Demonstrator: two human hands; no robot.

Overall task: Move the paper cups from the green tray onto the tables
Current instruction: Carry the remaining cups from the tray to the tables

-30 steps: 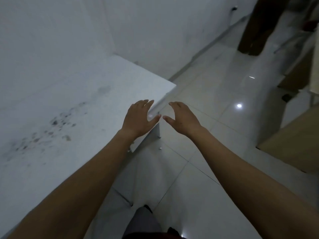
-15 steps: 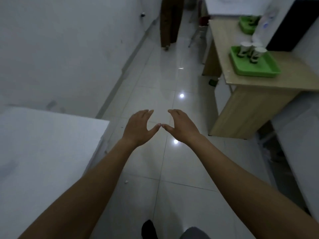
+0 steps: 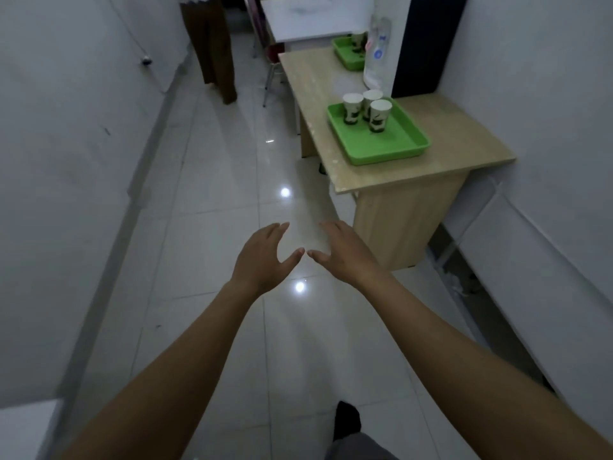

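Note:
Three white paper cups [image 3: 366, 109] with dark print stand upright together at the far end of a green tray [image 3: 394, 146], which lies on a light wooden table [image 3: 464, 127] ahead on the right. My left hand [image 3: 265, 260] and my right hand [image 3: 345, 254] are held out side by side over the tiled floor, well short of the table. Both hands are empty, fingers apart, thumbs nearly touching.
A second green tray [image 3: 345, 58] with a cup sits farther back on the same table, beside a plastic bag [image 3: 376, 51] and a black panel [image 3: 428, 44]. A person's legs [image 3: 212, 44] stand in the aisle ahead. A white table corner [image 3: 26, 426] is at lower left.
The view has swung right, away from the white table on the left. The wooden table and green tray are now closer. Both hands keep the same open pose.

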